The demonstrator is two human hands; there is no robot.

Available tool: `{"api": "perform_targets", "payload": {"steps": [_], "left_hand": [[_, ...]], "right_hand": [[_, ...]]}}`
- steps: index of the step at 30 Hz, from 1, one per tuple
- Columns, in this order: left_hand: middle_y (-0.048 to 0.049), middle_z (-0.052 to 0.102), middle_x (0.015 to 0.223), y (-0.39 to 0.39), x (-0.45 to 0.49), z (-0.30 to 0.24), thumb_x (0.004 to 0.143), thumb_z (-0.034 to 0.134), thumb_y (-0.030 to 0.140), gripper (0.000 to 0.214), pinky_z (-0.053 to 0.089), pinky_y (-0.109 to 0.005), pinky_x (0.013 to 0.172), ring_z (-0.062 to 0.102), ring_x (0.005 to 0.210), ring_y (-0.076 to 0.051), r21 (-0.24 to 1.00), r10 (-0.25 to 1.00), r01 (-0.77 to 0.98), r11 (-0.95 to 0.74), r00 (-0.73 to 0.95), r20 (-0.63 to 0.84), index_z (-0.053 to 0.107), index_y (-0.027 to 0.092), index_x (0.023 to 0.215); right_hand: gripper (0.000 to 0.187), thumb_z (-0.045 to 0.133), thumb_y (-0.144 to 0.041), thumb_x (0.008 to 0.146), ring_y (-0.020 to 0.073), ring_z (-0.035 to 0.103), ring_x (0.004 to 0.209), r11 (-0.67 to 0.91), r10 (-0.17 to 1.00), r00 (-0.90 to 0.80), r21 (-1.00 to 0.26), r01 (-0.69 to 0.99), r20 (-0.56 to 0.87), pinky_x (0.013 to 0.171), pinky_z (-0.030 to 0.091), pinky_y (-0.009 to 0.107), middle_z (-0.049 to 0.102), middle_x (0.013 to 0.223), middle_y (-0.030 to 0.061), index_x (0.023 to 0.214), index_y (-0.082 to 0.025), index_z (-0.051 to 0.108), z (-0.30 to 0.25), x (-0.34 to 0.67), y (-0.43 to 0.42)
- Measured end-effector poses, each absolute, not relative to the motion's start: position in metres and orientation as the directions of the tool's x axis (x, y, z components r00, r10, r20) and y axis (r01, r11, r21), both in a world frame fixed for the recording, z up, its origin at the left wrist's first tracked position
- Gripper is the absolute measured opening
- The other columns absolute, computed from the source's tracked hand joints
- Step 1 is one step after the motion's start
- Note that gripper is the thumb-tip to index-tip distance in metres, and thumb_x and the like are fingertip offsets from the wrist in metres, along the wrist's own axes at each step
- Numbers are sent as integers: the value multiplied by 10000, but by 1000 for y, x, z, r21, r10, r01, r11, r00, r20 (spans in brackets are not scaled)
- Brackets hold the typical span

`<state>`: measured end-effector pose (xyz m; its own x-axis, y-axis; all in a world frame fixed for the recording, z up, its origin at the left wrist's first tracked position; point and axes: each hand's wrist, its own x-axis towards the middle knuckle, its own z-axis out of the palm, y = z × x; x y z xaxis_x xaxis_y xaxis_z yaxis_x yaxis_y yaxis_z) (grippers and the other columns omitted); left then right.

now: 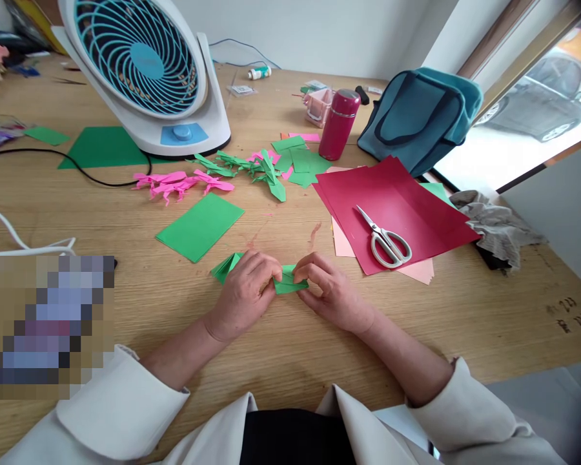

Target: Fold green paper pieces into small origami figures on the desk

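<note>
A folded piece of green paper (285, 281) is held low over the wooden table between my two hands. My left hand (249, 287) pinches it from the left, its thumb and fingers closed on the paper. From the right, my right hand (332, 290) grips the other end between thumb and fingertips. Just left of my left hand, a pleated green paper piece (226, 267) sticks out; whether it joins the held part is hidden by the hand. Beyond my hands lies a flat green paper sheet (201, 226).
Pink paper figures (177, 184) and green paper figures (266, 171) lie before a fan (148, 71). To the right, scissors (387, 239) rest on red paper sheets (416, 206). A red flask (339, 126) and a teal bag (416, 119) stand behind.
</note>
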<state>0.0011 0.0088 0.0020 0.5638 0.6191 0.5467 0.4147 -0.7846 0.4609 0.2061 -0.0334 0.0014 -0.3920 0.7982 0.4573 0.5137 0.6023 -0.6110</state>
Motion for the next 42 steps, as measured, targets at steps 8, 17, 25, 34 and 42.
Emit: {"api": "perform_targets", "payload": {"steps": [8, 17, 25, 34, 42], "left_hand": [[-16, 612, 849, 11, 2, -9, 819, 483, -64, 262, 420, -313, 755, 546, 847, -186, 487, 629, 429, -761, 671, 393, 495, 198, 808], [-68, 629, 994, 6, -4, 0, 857, 607, 60, 120, 456, -354, 846, 558, 966, -224, 433, 566, 419, -798, 768, 299, 588, 169, 903], [-62, 600, 899, 3, -8, -1, 975, 545, 178, 113, 478, -328, 806, 563, 892, -198, 403, 528, 401, -823, 802, 280, 626, 156, 899], [-56, 562, 995, 3, -8, -3, 940, 584, 164, 124, 478, -336, 845, 561, 963, -206, 446, 539, 404, -799, 810, 230, 642, 181, 1050], [-73, 576, 1026, 5, -7, -5, 963, 550, 209, 206, 457, -349, 808, 543, 955, -222, 386, 487, 380, -841, 842, 233, 681, 227, 1121]], "right_hand": [[87, 620, -135, 894, 220, 557, 882, 567, 824, -474, -448, 691, 312, 802, 444, 348, 631, 970, 80, 909, -198, 562, 2, 209, -35], [96, 612, -278, 953, 214, 537, 867, 580, 814, -517, -423, 696, 265, 810, 440, 342, 625, 985, 89, 937, -184, 607, -1, 212, -35], [94, 592, -245, 955, 207, 509, 818, 580, 814, -520, -426, 695, 259, 763, 433, 331, 586, 907, 78, 906, -170, 623, -1, 212, -37], [156, 639, -315, 941, 201, 511, 803, 507, 852, -496, -493, 706, 167, 738, 427, 325, 571, 896, 68, 918, -167, 594, 1, 213, -42], [158, 579, -112, 936, 203, 565, 897, 472, 844, -528, -601, 645, 95, 806, 485, 335, 567, 985, 83, 1075, -179, 615, 16, 226, -41]]}}
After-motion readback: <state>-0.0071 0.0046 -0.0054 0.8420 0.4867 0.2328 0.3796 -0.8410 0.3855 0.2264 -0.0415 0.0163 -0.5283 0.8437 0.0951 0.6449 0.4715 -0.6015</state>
